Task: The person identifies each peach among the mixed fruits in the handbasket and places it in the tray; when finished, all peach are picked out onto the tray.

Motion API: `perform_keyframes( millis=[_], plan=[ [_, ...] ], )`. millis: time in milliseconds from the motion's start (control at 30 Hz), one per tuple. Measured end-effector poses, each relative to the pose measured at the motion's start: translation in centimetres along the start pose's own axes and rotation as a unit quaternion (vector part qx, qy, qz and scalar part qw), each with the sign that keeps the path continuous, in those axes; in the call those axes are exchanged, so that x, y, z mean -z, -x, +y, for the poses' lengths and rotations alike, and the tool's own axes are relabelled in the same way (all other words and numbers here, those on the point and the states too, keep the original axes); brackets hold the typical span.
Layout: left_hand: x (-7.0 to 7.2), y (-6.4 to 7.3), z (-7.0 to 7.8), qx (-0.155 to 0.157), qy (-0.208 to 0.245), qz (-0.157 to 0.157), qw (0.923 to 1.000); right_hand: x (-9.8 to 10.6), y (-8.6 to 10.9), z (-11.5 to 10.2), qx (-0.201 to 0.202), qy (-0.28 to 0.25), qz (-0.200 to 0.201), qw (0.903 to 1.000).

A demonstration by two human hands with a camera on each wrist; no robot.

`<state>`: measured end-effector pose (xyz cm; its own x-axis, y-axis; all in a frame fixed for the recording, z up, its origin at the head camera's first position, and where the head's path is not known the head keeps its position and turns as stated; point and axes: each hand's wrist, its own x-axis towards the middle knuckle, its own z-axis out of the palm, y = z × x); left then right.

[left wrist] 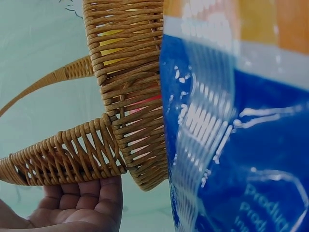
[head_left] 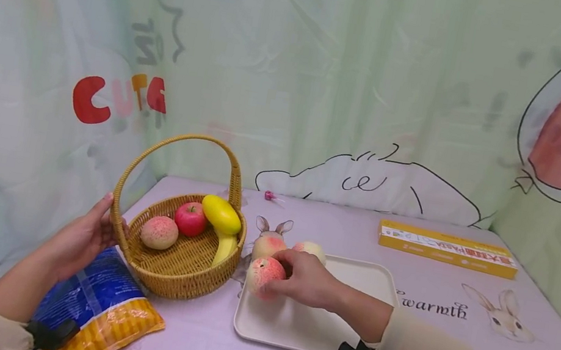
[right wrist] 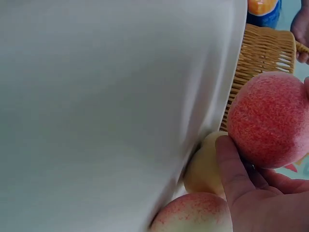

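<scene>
My right hand (head_left: 310,280) pinches a pink-and-cream peach (head_left: 266,276) between thumb and fingers, over the left part of a white tray (head_left: 320,336). Close behind it are two more peaches, one (head_left: 269,245) partly covered by the held one, the other (head_left: 313,248) just beyond my knuckles. On the left, my left hand (head_left: 85,241) holds a wicker basket (head_left: 184,286) at the foot of its handle; the handle hides the fingertips in the left wrist view. Inside the basket lie a peach (head_left: 159,233), a red apple (head_left: 191,219), a yellow mango-like fruit (head_left: 220,214) and a banana (head_left: 225,249).
A blue-and-orange plastic bag (head_left: 95,299) lies under my left forearm, in front of the basket. Far right on the table is a long yellow pasta box (head_left: 446,249). A small wrapped lollipop (head_left: 270,196) sits by the back curtain (head_left: 327,96).
</scene>
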<state>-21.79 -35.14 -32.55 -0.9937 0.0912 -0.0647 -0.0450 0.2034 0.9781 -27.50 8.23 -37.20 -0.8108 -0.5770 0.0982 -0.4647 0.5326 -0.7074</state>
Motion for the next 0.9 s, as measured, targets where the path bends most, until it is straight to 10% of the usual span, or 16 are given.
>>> perform_keyframes(
  millis=[900],
  plan=[
    [-0.1, 0.1, 0.3, 0.000, 0.020, -0.007, 0.9998, 0.5, 0.2, -1.9, -0.017, 0.053, -0.035, 0.9978]
  ],
)
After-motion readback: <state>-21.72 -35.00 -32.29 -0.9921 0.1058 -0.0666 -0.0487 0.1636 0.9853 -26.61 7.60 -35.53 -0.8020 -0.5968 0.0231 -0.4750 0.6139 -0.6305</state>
